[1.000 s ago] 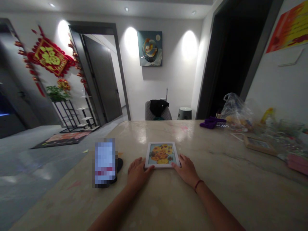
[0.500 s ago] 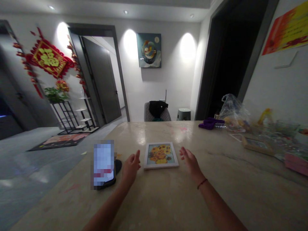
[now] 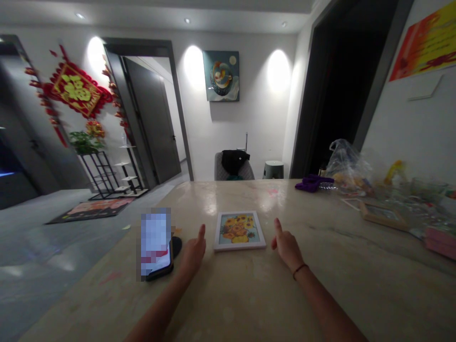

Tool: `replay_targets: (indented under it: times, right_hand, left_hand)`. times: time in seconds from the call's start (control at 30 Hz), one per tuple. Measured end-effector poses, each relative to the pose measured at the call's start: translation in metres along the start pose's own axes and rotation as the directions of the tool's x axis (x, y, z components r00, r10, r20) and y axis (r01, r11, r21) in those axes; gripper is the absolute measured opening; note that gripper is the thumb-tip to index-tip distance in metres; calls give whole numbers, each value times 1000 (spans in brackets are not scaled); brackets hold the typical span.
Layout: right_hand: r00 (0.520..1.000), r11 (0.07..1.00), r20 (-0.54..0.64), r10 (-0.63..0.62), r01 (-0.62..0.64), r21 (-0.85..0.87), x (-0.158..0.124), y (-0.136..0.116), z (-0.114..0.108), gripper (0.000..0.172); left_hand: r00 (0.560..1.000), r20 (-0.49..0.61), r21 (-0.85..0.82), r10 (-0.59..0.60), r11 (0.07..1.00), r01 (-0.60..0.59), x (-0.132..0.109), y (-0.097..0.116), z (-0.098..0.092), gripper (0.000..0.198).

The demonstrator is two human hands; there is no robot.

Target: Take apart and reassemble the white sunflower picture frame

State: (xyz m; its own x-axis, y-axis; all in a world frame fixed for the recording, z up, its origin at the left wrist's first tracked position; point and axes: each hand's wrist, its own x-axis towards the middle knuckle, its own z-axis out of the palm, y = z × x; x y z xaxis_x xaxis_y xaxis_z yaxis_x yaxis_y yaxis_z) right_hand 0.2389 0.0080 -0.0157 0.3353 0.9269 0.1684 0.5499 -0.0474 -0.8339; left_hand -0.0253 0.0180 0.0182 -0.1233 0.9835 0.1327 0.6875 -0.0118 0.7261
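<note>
A framed sunflower picture [image 3: 239,230] with a white frame lies flat on the marbled table [image 3: 245,299]. My left hand [image 3: 194,251] rests to its left, apart from the frame, one finger pointing forward and the others curled in. On the other side is my right hand [image 3: 285,243], wearing a thin dark red bracelet; its index finger points forward while the rest are folded. Neither hand touches the frame, and both appear to hold nothing. Left of my left hand stands a phone [image 3: 164,271] with a blurred-out screen, in front of a dark round base [image 3: 176,247].
On the table's right side are a purple cloth [image 3: 310,183], a clear plastic bag [image 3: 347,164], a wooden frame [image 3: 383,216], a pink item [image 3: 441,243] and clear containers. Beyond the far edge stands a grey chair [image 3: 219,166] with a black garment on it, beside a stool [image 3: 273,169].
My right hand has turned and curled its fingers, leaving the index pointing forward. My left hand has shifted slightly, a finger still out. The frame stays in place on the table.
</note>
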Motion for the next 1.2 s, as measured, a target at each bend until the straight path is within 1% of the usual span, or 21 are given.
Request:
replay_targets:
  times: [0.07, 0.13, 0.17, 0.23, 0.27, 0.33, 0.4, 0.43, 0.47, 0.53, 0.6, 0.63, 0.67, 0.73, 0.83, 0.87, 0.9, 0.97, 1.03, 1.1, 1.2]
  right_hand:
    - [999, 994, -5, -38, 37, -101, -2, -4, 1, 57]
    - [997, 983, 5, -82, 82, -166, -4, -6, 7, 46]
    - [995, 975, 17, -102, 104, -198, -5, -7, 10, 43]
    - [990, 954, 47, -135, 142, -263, -7, -8, 18, 38]
    - [988, 951, 61, -142, 153, -268, -7, -8, 21, 34]
    - [986, 973, 88, -141, 154, -174, -8, -7, 23, 26]
    - [982, 989, 120, -146, 143, 35, -8, -7, 22, 22]
    - [980, 979, 136, -143, 120, 166, -8, -8, 20, 21]
    - [980, 952, 154, -125, 74, 297, -8, -9, 18, 20]
    - [979, 855, 197, -53, -58, 516, -9, -13, 14, 25]
    - [966, 734, 258, 8, -181, 654, -11, -20, 9, 32]
    - [957, 681, 290, 18, -224, 697, -12, -24, 7, 33]
    - [948, 639, 318, 10, -251, 727, -14, -28, 6, 33]
    - [934, 586, 356, -18, -279, 761, -18, -35, 5, 32]
    - [940, 561, 339, -44, -257, 787, -24, -43, 7, 33]
    - [946, 564, 320, -45, -240, 790, -26, -45, 9, 33]
    - [952, 570, 305, -42, -227, 789, -28, -46, 11, 32]
    - [957, 589, 289, -30, -217, 778, -32, -50, 15, 31]
    - [957, 597, 289, -28, -216, 773, -35, -53, 18, 31]
    - [954, 591, 297, -44, -214, 778, -38, -55, 19, 32]
    - [946, 560, 312, -89, -211, 801, -41, -59, 17, 34]
  left_hand:
    - [1000, -1, 97, -27, 995, 27, -1, 1, 0, 57]
    - [998, 2, 281, -64, 958, 61, -4, 4, 4, 54]
    - [999, -2, 341, -33, 940, 32, -6, 5, 6, 50]
    - [996, 57, 415, 70, 905, -87, -9, 7, 11, 44]
    - [990, 86, 435, 109, 890, -136, -10, 6, 13, 42]
    - [979, 131, 437, 157, 877, -199, -8, 3, 14, 42]
    - [976, 141, 391, 168, 896, -211, -5, -3, 13, 43]
    - [976, 140, 356, 166, 912, -206, -3, -6, 13, 44]
    - [977, 139, 317, 163, 927, -199, -2, -10, 13, 45]
    - [980, 119, 231, 158, 956, -182, 0, -15, 14, 47]
    - [981, 88, 165, 170, 969, -183, 1, -18, 17, 49]
    - [980, 74, 151, 186, 969, -195, 1, -19, 18, 48]
    - [976, 58, 153, 208, 965, -215, 0, -19, 18, 47]
    - [959, 16, 190, 284, 940, -282, -2, -17, 19, 47]
    - [898, -66, 273, 434, 874, -402, -9, -8, 19, 51]
    - [876, -72, 297, 477, 849, -437, -13, -5, 19, 49]
    - [862, -44, 317, 504, 826, -467, -16, -1, 20, 46]
    - [844, 55, 357, 534, 778, -516, -23, 5, 24, 37]
    - [818, 120, 387, 562, 732, -560, -27, 9, 28, 36]
    - [790, 152, 398, 594, 695, -599, -29, 10, 29, 36]
    - [759, 148, 394, 634, 665, -634, -28, 9, 26, 31]
